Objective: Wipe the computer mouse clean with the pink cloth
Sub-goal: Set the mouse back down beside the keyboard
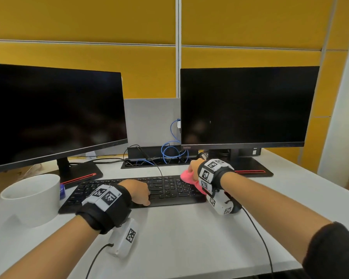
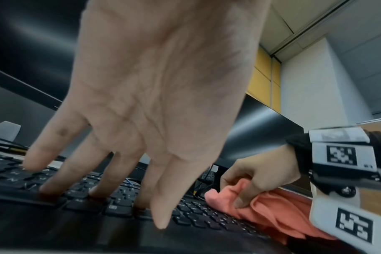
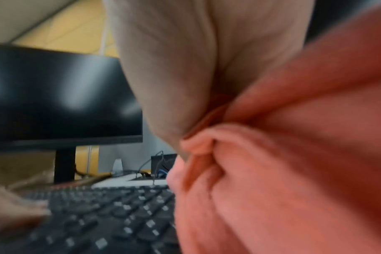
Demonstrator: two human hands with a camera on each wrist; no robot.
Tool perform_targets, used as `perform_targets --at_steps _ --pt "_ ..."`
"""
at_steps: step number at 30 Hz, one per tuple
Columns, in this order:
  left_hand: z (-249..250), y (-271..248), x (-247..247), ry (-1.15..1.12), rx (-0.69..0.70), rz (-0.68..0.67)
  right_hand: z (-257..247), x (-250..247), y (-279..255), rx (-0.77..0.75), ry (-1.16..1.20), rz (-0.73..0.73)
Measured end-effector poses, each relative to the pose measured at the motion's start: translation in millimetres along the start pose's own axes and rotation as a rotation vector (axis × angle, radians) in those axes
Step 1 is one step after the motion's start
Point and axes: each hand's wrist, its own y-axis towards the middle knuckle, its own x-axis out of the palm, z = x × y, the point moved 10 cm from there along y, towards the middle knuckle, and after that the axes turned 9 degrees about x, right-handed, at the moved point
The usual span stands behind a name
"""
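Pink cloth (image 1: 188, 175), one, bunched and gripped in the right hand (image 1: 195, 167), whose fingers curl round its folds; it lies over the right end of the keyboard (image 1: 165, 188) and the tabletop (image 1: 189, 238) beside it. Computer mouse: cannot be made out; a dark shape under the right wrist is hidden by the wrist camera. Left hand (image 1: 137, 191), one, fingers straight and spread, tips pressing on the keys, holding nothing. Black keyboard, one, key legends too small to read. Black monitors, two, screens dark: left monitor (image 1: 53, 115), right monitor (image 1: 248, 105) with small red bezel lettering, illegible. White cup (image 1: 31, 198), one, left of the keyboard. Blue cables (image 1: 172, 152), a tangle between the monitors. Yellow wall panels (image 1: 89, 19) behind.
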Motion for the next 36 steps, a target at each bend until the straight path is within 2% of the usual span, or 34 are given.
perform_targets --at_steps 3,9,10,13,15,17,20,24,25,28,29,34,36 --pt "-3 2 2 -0.048 -0.011 0.008 -1 -3 -5 -0.085 -0.114 -0.039" --pt "-2 4 4 -0.065 -0.016 0.02 2 -2 -37 -0.142 -0.012 -0.28" --pt "-3 4 4 -0.059 -0.014 0.017 4 -13 -37 -0.152 0.015 -0.253" --pt "-3 4 4 -0.038 -0.005 0.011 10 -48 -23 -0.165 0.096 -0.012" --pt "-3 4 4 -0.034 -0.005 0.006 20 -37 -6 -0.09 0.081 0.042" --pt "-3 5 4 -0.037 -0.005 0.004 24 0 10 -0.057 -0.03 -0.012" --pt "-3 6 5 -0.044 -0.005 0.004 13 17 -16 -0.124 -0.101 -0.071" --pt "-5 9 6 -0.069 -0.013 0.0 17 19 -48 -0.228 -0.125 -0.393" --pt "-5 9 6 -0.071 -0.015 -0.002 18 14 -48 -0.242 -0.11 -0.382" --pt "-3 7 4 -0.063 -0.021 -0.008 6 -12 -40 -0.281 0.038 -0.091" --pt "-3 6 4 -0.063 -0.022 -0.009 2 -9 -37 -0.269 0.065 -0.054" --pt "-1 0 4 -0.057 -0.023 -0.006 -12 26 -38 -0.236 -0.05 -0.15" --pt "0 -2 5 -0.049 -0.024 -0.009 -18 36 -51 -0.291 -0.077 -0.268"
